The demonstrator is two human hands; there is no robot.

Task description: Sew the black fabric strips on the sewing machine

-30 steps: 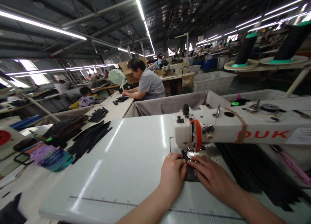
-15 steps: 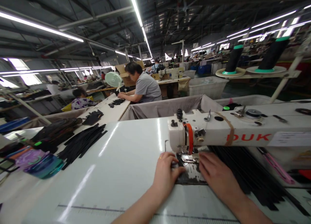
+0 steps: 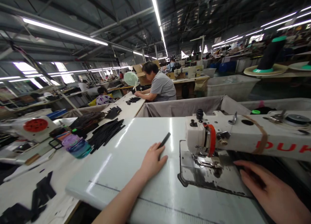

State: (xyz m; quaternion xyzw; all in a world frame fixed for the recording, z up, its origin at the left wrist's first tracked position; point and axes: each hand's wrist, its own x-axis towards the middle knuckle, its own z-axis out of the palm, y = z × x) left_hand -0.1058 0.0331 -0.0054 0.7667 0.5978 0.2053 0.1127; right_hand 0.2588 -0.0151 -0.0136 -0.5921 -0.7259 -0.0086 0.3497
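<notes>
My left hand (image 3: 152,161) is closed on a short black fabric strip (image 3: 165,140) over the pale table, left of the sewing machine (image 3: 218,133). The strip's far end sticks out beyond the fingers. Right of the needle plate (image 3: 206,177), my right hand (image 3: 269,188) has its fingers apart, with a gap between fingers and thumb. It is beside the dark strips (image 3: 257,162) that lie partly under the machine arm, and nothing can be made out in its fingers. Metal presser parts (image 3: 206,162) stand over the plate, with no fabric seen under them.
Black strips (image 3: 107,133) lie piled on the side table at left, near a purple and teal bottle (image 3: 76,146). More black pieces (image 3: 41,191) lie at lower left. A cloth-lined bin (image 3: 184,107) stands behind the table. Farther back, a co-worker (image 3: 160,84) sits beside a green fan (image 3: 131,79).
My left hand has moved left from the presser area, now with a black strip in it. My right hand has moved right, away from the needle plate. The view has turned left.
</notes>
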